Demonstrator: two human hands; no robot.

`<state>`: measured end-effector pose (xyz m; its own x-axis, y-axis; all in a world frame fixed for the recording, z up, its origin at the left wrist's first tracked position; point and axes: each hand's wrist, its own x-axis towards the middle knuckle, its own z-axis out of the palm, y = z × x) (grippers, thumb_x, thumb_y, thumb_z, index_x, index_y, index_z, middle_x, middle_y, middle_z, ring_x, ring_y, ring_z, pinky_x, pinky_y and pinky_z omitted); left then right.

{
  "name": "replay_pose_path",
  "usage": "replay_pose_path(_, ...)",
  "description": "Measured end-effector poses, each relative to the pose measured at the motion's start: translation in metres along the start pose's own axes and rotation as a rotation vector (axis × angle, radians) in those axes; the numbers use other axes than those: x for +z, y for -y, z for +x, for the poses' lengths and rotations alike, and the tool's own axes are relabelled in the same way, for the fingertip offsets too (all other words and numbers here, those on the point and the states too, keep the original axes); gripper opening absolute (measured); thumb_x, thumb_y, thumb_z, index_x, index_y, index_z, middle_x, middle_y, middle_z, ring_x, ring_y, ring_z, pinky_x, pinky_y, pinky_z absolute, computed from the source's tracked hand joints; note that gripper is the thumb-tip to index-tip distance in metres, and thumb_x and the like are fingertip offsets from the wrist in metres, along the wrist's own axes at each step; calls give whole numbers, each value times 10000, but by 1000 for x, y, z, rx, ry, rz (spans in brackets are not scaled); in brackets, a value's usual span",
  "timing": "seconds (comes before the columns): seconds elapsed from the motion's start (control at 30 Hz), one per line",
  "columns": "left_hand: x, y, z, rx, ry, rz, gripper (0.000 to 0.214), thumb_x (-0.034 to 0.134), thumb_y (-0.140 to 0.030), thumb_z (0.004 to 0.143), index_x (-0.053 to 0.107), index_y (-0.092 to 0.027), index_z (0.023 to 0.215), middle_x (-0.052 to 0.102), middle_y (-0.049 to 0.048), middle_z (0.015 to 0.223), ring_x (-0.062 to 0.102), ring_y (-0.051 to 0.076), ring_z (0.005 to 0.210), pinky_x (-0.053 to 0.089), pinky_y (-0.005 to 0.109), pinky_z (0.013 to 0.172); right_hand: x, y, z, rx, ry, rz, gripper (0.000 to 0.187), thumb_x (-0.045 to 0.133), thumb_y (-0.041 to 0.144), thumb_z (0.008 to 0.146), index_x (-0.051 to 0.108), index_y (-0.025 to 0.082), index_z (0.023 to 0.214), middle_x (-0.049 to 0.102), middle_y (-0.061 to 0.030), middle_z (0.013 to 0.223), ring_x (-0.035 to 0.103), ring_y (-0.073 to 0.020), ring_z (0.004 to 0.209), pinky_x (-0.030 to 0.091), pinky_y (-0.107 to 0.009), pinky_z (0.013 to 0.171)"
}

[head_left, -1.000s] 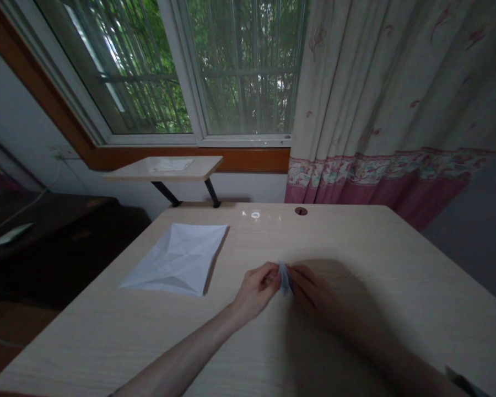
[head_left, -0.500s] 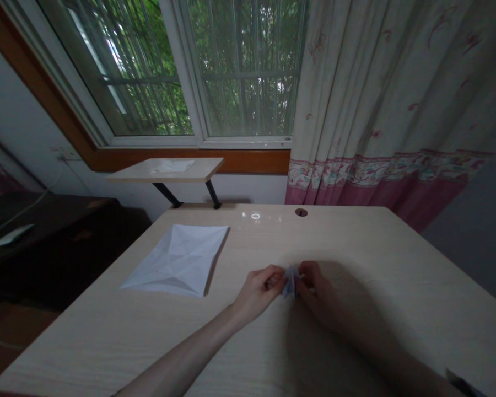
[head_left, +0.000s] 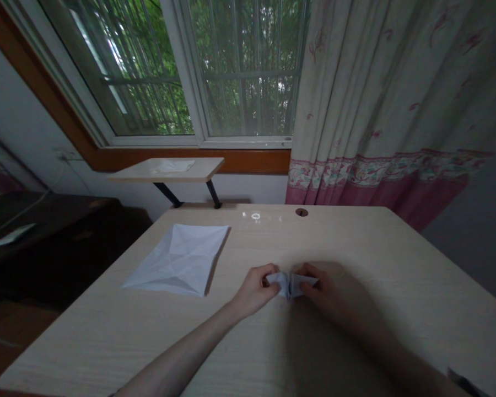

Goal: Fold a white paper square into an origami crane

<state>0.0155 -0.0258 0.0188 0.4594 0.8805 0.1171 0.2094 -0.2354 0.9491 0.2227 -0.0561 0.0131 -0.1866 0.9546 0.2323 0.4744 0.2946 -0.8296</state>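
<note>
Both my hands sit low on a pale wood-grain desk (head_left: 355,242), holding a small folded white paper piece (head_left: 291,285) between them. My left hand (head_left: 254,290) pinches its left end, and my right hand (head_left: 316,286) pinches its right end. The piece is spread out sideways, with a dark central crease. To the left lies a flat sheet of creased white paper (head_left: 177,259), its fold lines radiating across it. Neither hand touches that sheet.
A small shelf (head_left: 167,169) with a white paper on it stands behind the desk, beneath a window (head_left: 240,71). A floral curtain (head_left: 376,110) hangs to the right. A dark cabinet (head_left: 45,231) stands left. The desk has a round cable hole (head_left: 301,212).
The folded paper has opened from a narrow upright shape into a wider piece spread sideways. My hands have moved slightly apart, still holding it.
</note>
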Motion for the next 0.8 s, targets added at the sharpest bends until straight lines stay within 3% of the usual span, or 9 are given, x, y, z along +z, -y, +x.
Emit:
replay_pose_path(0.2,-2,5,3,-34,-7,-69,226,538,-339,791,516,-178,634,463,-30,622,442,128,606,337,237,583,-3,0,5,14,109,188,212,521,347,871,520,234,691,600,3,695,574,-166,672,482,-280,637)
replay_pose_path(0.43,-3,15,9,-11,-120,-131,476,488,-554,902,529,-170,623,516,-5,625,487,145,628,395,255,622,-7,5,9,41,68,182,264,536,409,894,552,244,689,615,8,689,594,-177,678,487,-292,656)
replay_pose_path(0.57,-10,13,11,33,-230,-38,447,497,-529,919,579,-162,677,555,6,680,520,163,692,410,262,668,-10,-2,13,94,10,140,187,555,384,896,670,259,818,711,-19,790,658,-213,753,521,-336,712)
replay_pose_path(0.8,-16,16,16,84,-387,76,323,528,-430,935,675,-156,849,628,53,853,588,193,833,439,277,749,-14,-11,18,90,-70,141,193,544,382,901,677,260,832,721,-36,874,672,-234,852,527,-387,811)
